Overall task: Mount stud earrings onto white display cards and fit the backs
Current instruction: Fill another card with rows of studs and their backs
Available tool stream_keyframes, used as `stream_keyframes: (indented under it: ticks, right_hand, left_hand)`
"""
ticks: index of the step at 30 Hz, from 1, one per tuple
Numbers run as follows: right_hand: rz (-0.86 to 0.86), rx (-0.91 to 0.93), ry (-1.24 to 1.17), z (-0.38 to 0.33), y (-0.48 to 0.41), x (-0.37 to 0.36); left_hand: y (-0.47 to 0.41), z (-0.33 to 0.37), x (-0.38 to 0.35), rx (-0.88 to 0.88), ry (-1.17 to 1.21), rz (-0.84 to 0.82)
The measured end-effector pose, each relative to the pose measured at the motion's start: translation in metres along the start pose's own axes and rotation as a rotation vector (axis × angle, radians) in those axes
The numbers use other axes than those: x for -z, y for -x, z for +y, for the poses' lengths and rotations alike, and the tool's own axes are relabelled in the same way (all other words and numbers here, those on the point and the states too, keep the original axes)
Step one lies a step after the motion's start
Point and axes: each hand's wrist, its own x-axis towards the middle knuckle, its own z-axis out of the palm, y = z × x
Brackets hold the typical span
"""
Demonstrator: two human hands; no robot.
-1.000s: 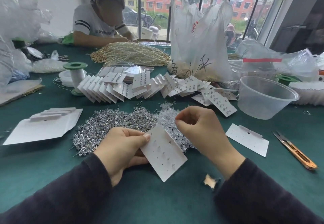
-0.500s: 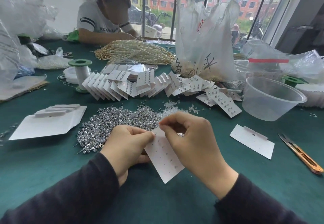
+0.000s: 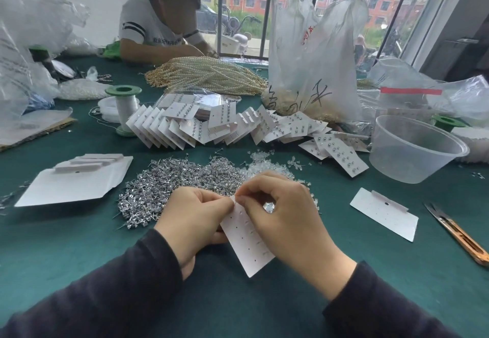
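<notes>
Both hands meet over a green-clothed table as a worker loads a white display card. Left hand pinches the card's left edge near the top corner, thumb and fingers closed on it, wrist low at 7 o'clock from the card. Right hand curls over the card's top, fingertips pressed together at the uppermost holes; what they hold is too small to make out, though clear backs glint in the palm. Thin and light, the card likely bends easily, so an edge grip close to the working hole looks soundest. At 11 o'clock lies the heap of stud earrings, tiny, hard and probably slippery, best taken by the post. Finished cards fan out at 12 o'clock; a blank card waits at 3 o'clock.
</notes>
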Motion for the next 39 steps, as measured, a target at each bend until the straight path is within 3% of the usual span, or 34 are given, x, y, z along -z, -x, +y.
stream_keyframes:
  ticks: [22,39]
  right_hand:
    - [-0.128,0.044,0.053,0.005,0.001,0.0]
    - [-0.167,0.041,0.004,0.006,-0.001,0.009]
  left_hand:
    - [-0.003,-0.005,0.003,0.006,-0.119,0.026]
    - [0.0,-0.006,0.003,-0.001,-0.094,-0.049]
